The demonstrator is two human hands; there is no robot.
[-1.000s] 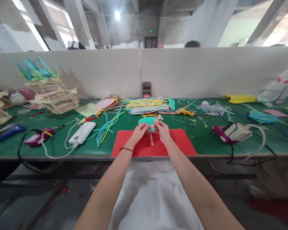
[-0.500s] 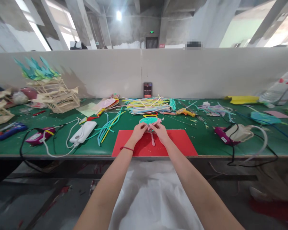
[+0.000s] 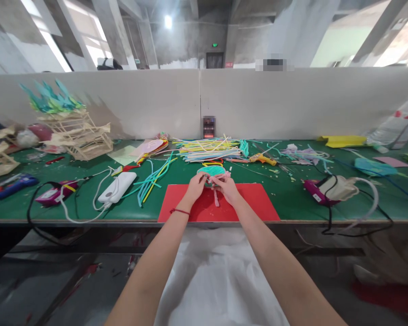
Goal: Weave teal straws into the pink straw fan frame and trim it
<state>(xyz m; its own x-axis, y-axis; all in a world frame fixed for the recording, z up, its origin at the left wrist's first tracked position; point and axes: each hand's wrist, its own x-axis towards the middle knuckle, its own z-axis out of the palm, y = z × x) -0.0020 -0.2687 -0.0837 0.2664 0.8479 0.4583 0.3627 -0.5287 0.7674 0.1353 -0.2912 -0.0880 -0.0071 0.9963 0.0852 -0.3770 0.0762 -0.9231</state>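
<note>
A teal oval craft piece [image 3: 215, 170], with pink trim and a pink stem [image 3: 216, 198] hanging below it, is between my hands above the back edge of a red board [image 3: 251, 201]. My left hand [image 3: 196, 186] is closed in a pinch at the left lower side of the piece. My right hand [image 3: 227, 188] grips the pink part on its right, thumb and fingers pressed together. The fingertips hide the exact places where they touch it.
Behind the hands lies a pile of coloured strips [image 3: 207, 150]. A yellow glue gun [image 3: 263, 159] rests to its right. Loose strips [image 3: 153, 181] and a white power bank [image 3: 117, 188] with cables are at left. Wooden frames [image 3: 85, 140] stand farther left. A purple device [image 3: 318, 192] sits right.
The fingertips of my left hand have drawn slightly apart from those of my right hand. The craft piece stays in nearly the same place.
</note>
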